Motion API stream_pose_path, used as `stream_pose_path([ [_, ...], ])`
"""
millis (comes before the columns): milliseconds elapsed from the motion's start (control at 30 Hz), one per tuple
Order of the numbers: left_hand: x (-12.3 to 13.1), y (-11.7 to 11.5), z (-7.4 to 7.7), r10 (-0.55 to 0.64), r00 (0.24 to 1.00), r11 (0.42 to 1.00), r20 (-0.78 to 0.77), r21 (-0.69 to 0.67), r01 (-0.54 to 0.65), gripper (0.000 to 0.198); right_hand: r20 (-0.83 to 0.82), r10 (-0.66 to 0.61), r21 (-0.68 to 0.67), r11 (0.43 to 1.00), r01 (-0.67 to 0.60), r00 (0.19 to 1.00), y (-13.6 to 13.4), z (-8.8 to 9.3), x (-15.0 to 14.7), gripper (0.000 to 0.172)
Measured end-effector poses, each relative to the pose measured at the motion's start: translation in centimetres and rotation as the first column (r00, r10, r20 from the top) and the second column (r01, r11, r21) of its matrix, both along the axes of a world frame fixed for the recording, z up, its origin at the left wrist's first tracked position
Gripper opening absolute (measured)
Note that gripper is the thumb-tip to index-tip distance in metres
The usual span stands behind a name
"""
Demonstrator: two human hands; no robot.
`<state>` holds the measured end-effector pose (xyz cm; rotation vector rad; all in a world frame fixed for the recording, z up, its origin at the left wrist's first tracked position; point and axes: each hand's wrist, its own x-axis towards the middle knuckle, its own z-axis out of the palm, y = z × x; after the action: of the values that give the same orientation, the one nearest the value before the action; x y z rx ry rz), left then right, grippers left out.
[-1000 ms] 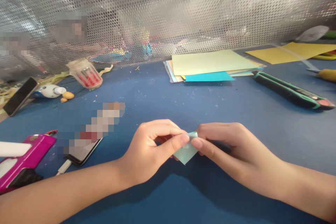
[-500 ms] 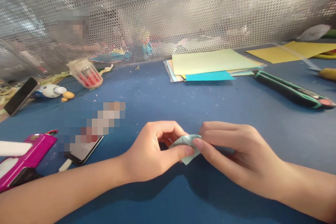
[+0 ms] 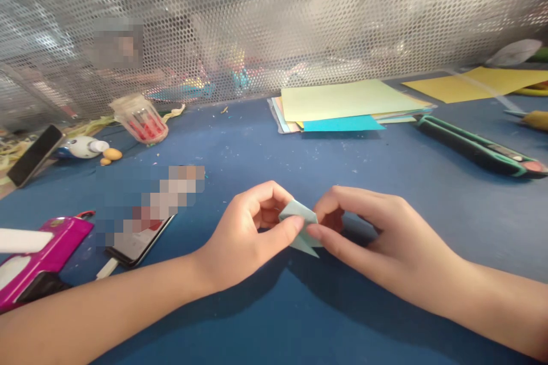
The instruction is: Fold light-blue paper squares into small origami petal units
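Note:
A small folded piece of pale blue paper (image 3: 298, 211) is held above the blue tabletop (image 3: 274, 308), with a pointed flap hanging at its lower right. My left hand (image 3: 257, 234) pinches its left part, thumb on the near face and fingers curled behind. At the paper's right edge, my right hand (image 3: 372, 239) closes thumb and index finger on it. Its other fingers are curled and partly hidden. Part of the paper is covered by the left thumb.
A stack of coloured paper (image 3: 346, 101) lies at the back, with a dark green-edged case (image 3: 475, 145) and yellow paper (image 3: 479, 83) to its right. On the left are a phone (image 3: 139, 245), a magenta object (image 3: 64, 245) and a tilted clear jar (image 3: 140, 118). Perforated metal (image 3: 299, 17) stands behind.
The paper has turned in my hands; its upper face is now flat and a pointed flap shows below. Both hands have risen slightly, and my right fingers have shifted along the edge.

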<state>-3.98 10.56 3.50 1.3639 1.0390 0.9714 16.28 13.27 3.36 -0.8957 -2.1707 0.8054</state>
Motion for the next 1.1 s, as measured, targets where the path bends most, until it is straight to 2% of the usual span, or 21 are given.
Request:
stream_pose_path([
  [133,-0.01,0.11,-0.08,0.019,0.999,0.999,-0.048,0.029,-0.017,0.011,-0.033,-0.056,-0.053,0.997,0.054,0.998,0.14,0.06,-0.07,0.020],
  [267,0.10,0.22,-0.17,0.044,0.999,0.999,0.032,-0.004,-0.044,0.014,-0.188,-0.022,-0.175,0.984,-0.011,0.982,0.21,-0.08,0.09,0.017],
  [367,0.09,0.39,-0.34,0.103,0.989,0.995,0.109,-0.010,-0.102,0.016,-0.279,-0.002,-0.207,0.977,-0.058,0.960,0.27,-0.32,0.21,0.036],
  [467,-0.02,0.59,-0.64,0.165,0.969,0.986,0.185,-0.001,-0.168,0.015,-0.295,0.010,-0.215,0.974,-0.077,0.955,0.44,-0.46,0.27,0.047],
  [533,-0.11,0.70,-0.82,0.174,0.960,0.984,0.219,-0.003,-0.178,0.020,-0.260,0.024,-0.195,0.978,-0.076,0.965,0.58,-0.43,0.26,0.042],
  [633,-0.19,0.78,-0.87,0.151,0.967,0.988,0.206,-0.004,-0.154,0.011,-0.177,0.016,-0.175,0.983,-0.047,0.984,0.70,-0.28,0.19,0.019],
  [700,-0.19,0.77,-0.75,0.136,0.977,0.991,0.164,-0.002,-0.137,0.012,-0.153,-0.031,-0.182,0.983,0.003,0.988,0.71,-0.21,0.16,0.012],
  [867,-0.11,0.62,-0.43,0.109,0.990,0.994,0.093,-0.038,-0.106,0.026,-0.167,-0.119,-0.201,0.976,0.085,0.979,0.54,-0.33,0.22,0.014],
  [967,-0.10,0.59,-0.36,0.091,0.993,0.993,0.070,-0.082,-0.086,0.031,-0.191,-0.118,-0.208,0.975,0.077,0.974,0.38,-0.35,0.20,0.015],
  [1100,-0.09,0.62,-0.38,0.047,0.995,0.993,0.084,-0.108,-0.037,0.029,-0.230,-0.091,-0.214,0.976,0.041,0.969,0.29,-0.36,0.07,0.013],
])
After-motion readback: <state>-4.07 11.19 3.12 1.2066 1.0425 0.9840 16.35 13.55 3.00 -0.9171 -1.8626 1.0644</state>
